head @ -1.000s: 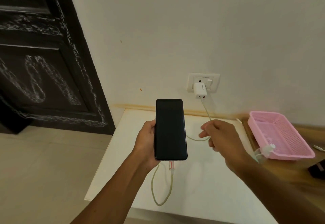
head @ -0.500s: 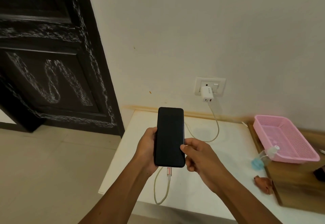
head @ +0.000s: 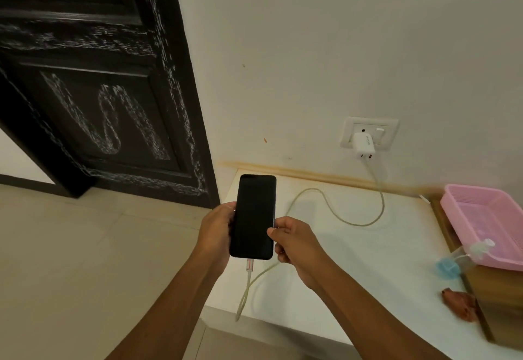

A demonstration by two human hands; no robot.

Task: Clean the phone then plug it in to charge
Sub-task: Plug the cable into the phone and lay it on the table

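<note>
A black phone with a dark screen is held upright above the left edge of the white table. My left hand grips its left side. My right hand pinches its right edge with thumb and fingers. A pale charging cable is plugged into the phone's bottom end, loops down over the table's front edge and runs back across the table to the white charger in the wall socket.
A pink plastic basket sits on a wooden box at the right. A small clear spray bottle with blue liquid and a brown crumpled cloth lie beside it. A dark door stands at the left.
My right hand came from mid-air near the cable to the phone's right edge and now holds it. The view has shifted, putting the phone lower over the table's left edge.
</note>
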